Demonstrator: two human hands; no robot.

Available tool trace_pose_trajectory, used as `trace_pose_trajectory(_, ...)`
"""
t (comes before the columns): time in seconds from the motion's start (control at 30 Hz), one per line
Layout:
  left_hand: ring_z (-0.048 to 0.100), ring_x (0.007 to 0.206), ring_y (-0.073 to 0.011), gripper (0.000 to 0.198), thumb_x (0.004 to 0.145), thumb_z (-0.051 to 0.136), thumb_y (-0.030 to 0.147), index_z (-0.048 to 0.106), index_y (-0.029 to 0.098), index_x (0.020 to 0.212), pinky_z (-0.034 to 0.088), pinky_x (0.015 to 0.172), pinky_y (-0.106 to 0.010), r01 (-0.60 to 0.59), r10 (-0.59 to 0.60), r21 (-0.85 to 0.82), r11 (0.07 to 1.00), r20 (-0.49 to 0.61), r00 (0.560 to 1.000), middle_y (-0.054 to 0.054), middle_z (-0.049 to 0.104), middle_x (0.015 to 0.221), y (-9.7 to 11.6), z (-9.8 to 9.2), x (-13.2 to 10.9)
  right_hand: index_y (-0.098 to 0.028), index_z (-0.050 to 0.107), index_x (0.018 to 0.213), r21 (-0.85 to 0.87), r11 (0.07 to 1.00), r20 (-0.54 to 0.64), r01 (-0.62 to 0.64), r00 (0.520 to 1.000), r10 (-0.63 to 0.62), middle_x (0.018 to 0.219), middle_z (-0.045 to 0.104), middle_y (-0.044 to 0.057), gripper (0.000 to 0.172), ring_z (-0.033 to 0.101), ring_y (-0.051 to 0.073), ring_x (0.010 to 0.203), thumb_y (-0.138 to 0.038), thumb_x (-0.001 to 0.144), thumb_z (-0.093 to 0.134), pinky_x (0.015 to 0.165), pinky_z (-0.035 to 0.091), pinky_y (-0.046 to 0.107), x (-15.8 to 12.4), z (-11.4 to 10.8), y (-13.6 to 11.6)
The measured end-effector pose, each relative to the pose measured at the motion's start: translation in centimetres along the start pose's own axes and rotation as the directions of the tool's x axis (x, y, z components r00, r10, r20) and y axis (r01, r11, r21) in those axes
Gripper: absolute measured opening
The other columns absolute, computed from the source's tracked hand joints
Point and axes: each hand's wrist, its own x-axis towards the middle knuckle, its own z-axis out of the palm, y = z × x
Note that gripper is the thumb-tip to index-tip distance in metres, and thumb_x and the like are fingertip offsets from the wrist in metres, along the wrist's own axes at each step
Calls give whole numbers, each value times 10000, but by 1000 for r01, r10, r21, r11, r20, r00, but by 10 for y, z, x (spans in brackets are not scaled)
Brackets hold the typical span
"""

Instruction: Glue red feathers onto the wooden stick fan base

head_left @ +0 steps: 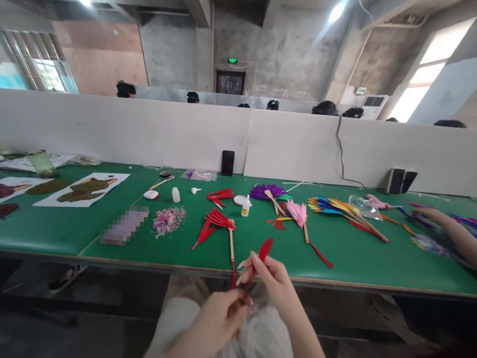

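Observation:
My right hand (269, 276) pinches a red feather (266, 248) upright, just off the table's front edge. Below it, my left hand (227, 312) is closed with fingertips together near the feather's lower end; what lies between them is too small to tell. On the green table (132, 253), a fan of red feathers (220, 218) on a wooden handle (231, 245) lies ahead of my hands, its red tassel hanging at the edge. More red feathers (221, 196) lie behind it. A small glue bottle (245, 206) stands beside a round lid (239, 199).
Colourful beads (169, 221), a white bottle (176, 194) and pictures (87, 189) are on the left. Purple (268, 191), pink (297, 213) and multicoloured feather fans (336, 207) lie right of centre. Another person's arm (451, 228) reaches in at far right. A white partition (163, 133) stands behind.

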Motion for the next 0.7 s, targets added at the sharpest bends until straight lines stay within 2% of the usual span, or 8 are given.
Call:
trace_pose_trajectory(0.1,455,437,-97,428,845,466,540,616,150,939,349,447,-199,19,-25,-64,998,-95,995,29,521,557,-4,-26,14,-154,625,767,-174,981,98,-87,990,106,493,626,-15,424,589,130,444,-559,844,527,506,474,238,13,-11,5)
trace_pose_trajectory(0.17,478,498,-100,409,819,529,509,621,157,1005,366,479,-200,-77,71,-34,996,-164,984,12,553,645,-3,-40,25,-165,602,730,-286,951,205,-119,962,182,490,625,-19,425,565,123,405,-565,844,512,441,438,220,19,-11,10)
trace_pose_trajectory(0.3,475,555,-109,337,783,586,456,588,155,633,367,510,-201,-210,226,94,973,-226,948,14,510,589,-1,-49,52,-172,595,690,-360,930,325,-69,926,195,508,643,-5,437,589,145,431,-556,860,475,452,466,242,29,2,23)
trace_pose_trajectory(0.43,381,415,-78,371,742,616,457,495,167,544,289,416,-192,-152,125,-17,988,-480,868,58,403,427,-13,-61,73,-141,668,832,-458,889,227,21,969,95,762,736,93,425,692,221,696,-520,878,481,659,529,323,40,2,39)
trace_pose_trajectory(0.5,366,366,-69,364,723,621,486,522,161,590,261,379,-190,-155,9,-186,970,-611,792,56,439,411,-21,-75,80,-158,634,1127,-646,746,151,163,985,-84,1102,698,137,410,650,261,1021,-463,886,507,871,490,380,46,-2,54)
trace_pose_trajectory(0.57,420,378,-75,371,673,657,503,533,155,628,300,384,-190,-207,-45,-274,939,-696,717,40,501,451,-29,-90,84,-173,487,1337,-801,518,209,299,951,-226,1387,509,147,522,457,273,1287,-411,877,546,1034,375,429,51,-4,72)
trace_pose_trajectory(0.63,478,414,-92,394,629,681,518,550,151,686,337,392,-197,-236,-67,-296,925,-742,667,28,547,510,-35,-102,84,-167,453,1365,-889,318,255,329,933,-252,1436,452,142,531,391,264,1337,-380,888,546,1077,321,436,53,-2,89)
trace_pose_trajectory(0.7,482,419,-94,402,626,677,526,554,152,708,342,392,-199,-255,-74,-295,921,-775,628,37,542,515,-40,-108,81,-172,510,1300,-950,214,173,229,953,-249,1380,522,122,419,431,242,1306,-342,917,509,1073,324,402,55,2,100)
